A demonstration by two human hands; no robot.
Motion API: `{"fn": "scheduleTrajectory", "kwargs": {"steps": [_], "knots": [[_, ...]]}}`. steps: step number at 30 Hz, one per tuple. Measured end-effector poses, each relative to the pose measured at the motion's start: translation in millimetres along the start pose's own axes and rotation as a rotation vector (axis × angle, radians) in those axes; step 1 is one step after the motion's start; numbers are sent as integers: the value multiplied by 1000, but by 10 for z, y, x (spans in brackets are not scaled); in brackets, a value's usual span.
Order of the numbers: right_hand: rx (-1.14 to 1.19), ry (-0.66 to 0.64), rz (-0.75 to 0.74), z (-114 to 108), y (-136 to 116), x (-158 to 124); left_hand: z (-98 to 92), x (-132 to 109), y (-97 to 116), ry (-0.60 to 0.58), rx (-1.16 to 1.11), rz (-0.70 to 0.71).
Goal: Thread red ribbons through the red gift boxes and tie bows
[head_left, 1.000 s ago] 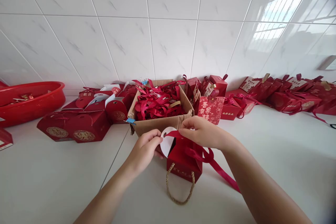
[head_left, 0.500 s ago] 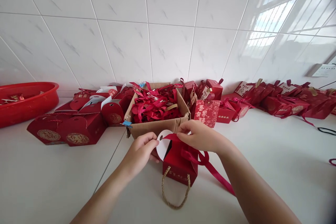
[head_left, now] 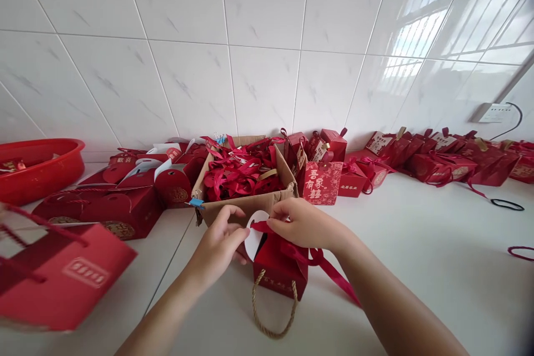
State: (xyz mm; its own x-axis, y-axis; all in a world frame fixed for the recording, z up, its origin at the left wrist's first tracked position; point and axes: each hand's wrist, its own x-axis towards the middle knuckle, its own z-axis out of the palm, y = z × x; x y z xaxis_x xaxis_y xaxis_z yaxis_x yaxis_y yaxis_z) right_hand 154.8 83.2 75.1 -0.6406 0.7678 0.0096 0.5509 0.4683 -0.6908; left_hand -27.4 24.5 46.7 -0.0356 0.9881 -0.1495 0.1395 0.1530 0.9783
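While my right hand (head_left: pixel 306 225) stays clamped, thumb against fingers, on the red ribbon (head_left: pixel 262 227), a red bag (head_left: pixel 95 272) has come in well to the left of my grip, blurred, its boxed line of characters too smeared to read. Behind it, a flap among the dark red boxes (head_left: pixel 144 206) reads 歡喜. Nearer, my left hand (head_left: pixel 217 250) has loosened: forefinger and thumb, close together before, now stand apart, the thumb at the edge of the white flap (head_left: pixel 252 247); whether the lower fingers press it from behind, I cannot tell. Between my hands, the ribbon's end lies at the flap's hole. Just below my right hand sits the small red box (head_left: pixel 281 275), its front lettering too faint to make out, rope handle (head_left: pixel 273 335) towards me. Just beyond my grip stands the carton (head_left: pixel 273 200) of ribbons. Past my right wrist, a card (head_left: pixel 323 181) reads 吾家有囍; farther right are more boxes (head_left: pixel 442 167).
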Motion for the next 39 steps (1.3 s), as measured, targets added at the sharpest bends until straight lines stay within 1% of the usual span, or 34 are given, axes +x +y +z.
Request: {"fn": "scheduleTrajectory", "kwargs": {"steps": [8,15,19,23,26,29,33,37,39], "knots": [[92,-13,-53,-27,-34,-35,-1,-14,19,-55,66,53],[126,-10,-82,-25,-50,-23,8,-3,11,-33,71,90],[94,-38,-73,-23,-71,-17,20,-23,19,-10,100,112],[95,-66,-74,-23,-86,-8,18,-26,7,19,71,166],[95,-62,-57,-24,-89,-2,16,-10,10,14,46,137],[92,-42,-70,-30,-86,2,26,15,18,21,28,89],[74,-30,-81,-57,-62,8,29,70,-21,54,-22,42],[13,-16,-70,-92,-22,9,10,143,-79,27,-207,-57],[-19,-5,-69,-104,-11,4,6,171,-88,54,-304,-82]]}}
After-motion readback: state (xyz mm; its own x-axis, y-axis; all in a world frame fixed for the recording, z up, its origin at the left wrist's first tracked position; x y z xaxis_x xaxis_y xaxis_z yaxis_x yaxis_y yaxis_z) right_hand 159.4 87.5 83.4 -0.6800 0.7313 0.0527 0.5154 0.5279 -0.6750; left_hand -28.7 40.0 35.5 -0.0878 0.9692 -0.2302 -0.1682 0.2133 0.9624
